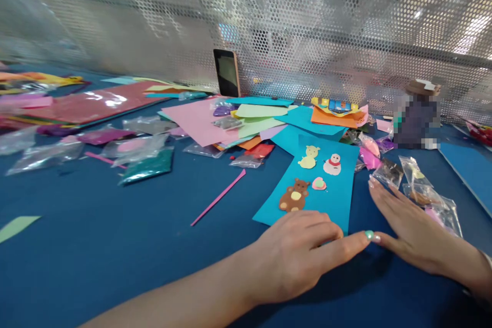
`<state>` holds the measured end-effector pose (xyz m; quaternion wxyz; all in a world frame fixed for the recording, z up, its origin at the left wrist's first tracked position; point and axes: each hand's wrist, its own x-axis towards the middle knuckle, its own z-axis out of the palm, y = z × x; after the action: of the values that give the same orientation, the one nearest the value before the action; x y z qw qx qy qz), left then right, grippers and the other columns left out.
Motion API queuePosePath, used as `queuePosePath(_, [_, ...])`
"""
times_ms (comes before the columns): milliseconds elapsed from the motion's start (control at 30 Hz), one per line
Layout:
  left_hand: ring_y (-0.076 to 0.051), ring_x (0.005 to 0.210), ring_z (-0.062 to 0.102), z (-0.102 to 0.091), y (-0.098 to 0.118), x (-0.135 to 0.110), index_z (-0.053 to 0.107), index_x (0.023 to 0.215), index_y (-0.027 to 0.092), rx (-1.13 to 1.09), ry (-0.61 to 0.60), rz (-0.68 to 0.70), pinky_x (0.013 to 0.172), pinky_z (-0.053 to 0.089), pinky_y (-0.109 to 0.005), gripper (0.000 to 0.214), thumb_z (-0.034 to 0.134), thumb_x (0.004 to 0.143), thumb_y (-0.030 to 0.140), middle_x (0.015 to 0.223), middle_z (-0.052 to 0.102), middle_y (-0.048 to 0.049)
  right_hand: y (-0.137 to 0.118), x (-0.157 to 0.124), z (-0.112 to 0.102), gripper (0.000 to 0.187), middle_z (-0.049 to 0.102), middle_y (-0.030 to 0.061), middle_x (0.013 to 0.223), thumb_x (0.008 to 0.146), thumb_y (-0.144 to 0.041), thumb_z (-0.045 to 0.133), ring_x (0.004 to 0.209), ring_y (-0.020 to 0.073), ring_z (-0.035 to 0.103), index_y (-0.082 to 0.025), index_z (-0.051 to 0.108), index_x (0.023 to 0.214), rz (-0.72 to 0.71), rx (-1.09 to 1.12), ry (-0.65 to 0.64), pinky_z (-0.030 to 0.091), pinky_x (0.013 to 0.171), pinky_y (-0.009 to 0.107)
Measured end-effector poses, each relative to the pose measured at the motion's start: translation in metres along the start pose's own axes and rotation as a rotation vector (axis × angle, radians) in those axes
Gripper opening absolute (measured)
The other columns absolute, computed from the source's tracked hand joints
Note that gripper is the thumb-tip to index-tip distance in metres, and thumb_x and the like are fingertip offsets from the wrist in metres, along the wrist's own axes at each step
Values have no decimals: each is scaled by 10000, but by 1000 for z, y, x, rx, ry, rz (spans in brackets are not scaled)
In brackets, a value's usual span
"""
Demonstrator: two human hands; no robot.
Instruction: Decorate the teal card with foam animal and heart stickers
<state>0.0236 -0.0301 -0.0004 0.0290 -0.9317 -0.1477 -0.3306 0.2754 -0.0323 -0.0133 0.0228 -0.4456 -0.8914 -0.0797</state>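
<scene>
My left hand [298, 256] rests over the lower edge of a bright blue paper sheet [338, 200], most of its fingers bent and partly hidden, one digit stretched to the right. The tip of that digit meets the thumb of my right hand [413, 228], whose fingers lie outstretched just right of the sheet. No object shows in either hand. On the sheet are a brown bear [294, 195], a pale yellow animal figure [309, 157], a white snowman [332, 164] with a red scarf and a small pink-and-green shape [319, 184].
Small plastic bags [426, 184] lie by my right hand; more bags, one teal [148, 166], are on the left. A pink strip [218, 198] lies mid-table. Behind are coloured papers [200, 118], a propped phone [226, 73], a blurred figure [417, 118] and a perforated metal screen [288, 20].
</scene>
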Motion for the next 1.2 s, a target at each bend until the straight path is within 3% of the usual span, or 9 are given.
queuePosePath(133, [-122, 642, 580, 0, 1, 0, 461, 1126, 149, 66, 8, -44, 578, 459, -225, 259, 295, 935, 90, 723, 627, 6, -10, -6, 5, 785, 528, 265, 1195, 832, -642, 332, 1130, 384, 489, 26, 540, 1188, 101, -89, 116, 434, 907, 544])
queuePosePath(333, [-120, 650, 591, 3, 0, 0, 487, 1093, 128, 79, 12, -55, 579, 460, -229, 250, 295, 936, 97, 726, 624, -2, -19, 1, 1, 767, 298, 159, 1409, 836, -608, 385, 1293, 268, 308, -66, 301, 1371, -111, 48, 48, 353, 1029, 448])
queuePosePath(467, [-120, 622, 576, 4, 0, 0, 479, 1099, 121, 110, 26, -80, 543, 455, -228, 237, 348, 908, 72, 700, 606, 7, -11, 7, 1, 730, 509, 200, 1248, 858, -611, 312, 1193, 314, 447, -20, 488, 1248, 14, -12, 158, 398, 974, 508])
queuePosePath(567, [-117, 610, 576, 5, 0, 0, 454, 1130, 117, 107, 59, -95, 529, 456, -227, 242, 367, 905, 91, 687, 602, 13, -15, 5, 1, 746, 567, 212, 1169, 833, -647, 320, 1150, 326, 490, -25, 580, 1154, -85, 9, 249, 433, 947, 490])
queuePosePath(667, [-115, 614, 579, 7, 0, 0, 446, 1139, 117, 94, 87, -105, 542, 466, -227, 249, 377, 900, 95, 687, 603, 16, -17, 7, -1, 775, 508, 210, 1239, 834, -651, 312, 1194, 301, 449, -5, 520, 1210, -218, 57, 226, 395, 988, 480])
queuePosePath(833, [-116, 610, 570, 8, 0, -1, 435, 1153, 113, 83, 79, -117, 549, 472, -229, 273, 375, 890, 74, 688, 605, 12, -6, 14, -3, 553, 628, 166, 1082, 932, -451, 276, 1108, 259, 538, -47, 631, 1059, -145, 16, 293, 372, 1009, 473])
queuePosePath(967, [-120, 621, 574, 8, -1, -1, 444, 1138, 114, 77, 65, -112, 563, 468, -233, 258, 378, 891, 80, 695, 608, 5, -6, 16, -4, 649, 564, 174, 1180, 910, -529, 258, 1143, 261, 505, -8, 558, 1156, -286, 38, 214, 367, 1015, 464])
queuePosePath(1067, [-126, 628, 579, 9, -1, -1, 444, 1141, 104, 85, 71, -102, 563, 468, -242, 262, 377, 890, 74, 707, 614, -4, -2, 16, -5, 680, 529, 189, 1216, 898, -551, 270, 1176, 295, 464, 9, 529, 1183, -203, -3, 188, 373, 989, 520])
queuePosePath(1200, [-125, 619, 580, 8, -1, -1, 443, 1151, 114, 98, 78, -118, 542, 462, -237, 263, 366, 901, 88, 703, 615, -2, 11, 13, -7, 562, 575, 133, 1183, 886, -532, 339, 1197, 301, 444, -95, 607, 1116, -161, 29, 188, 308, 1002, 583])
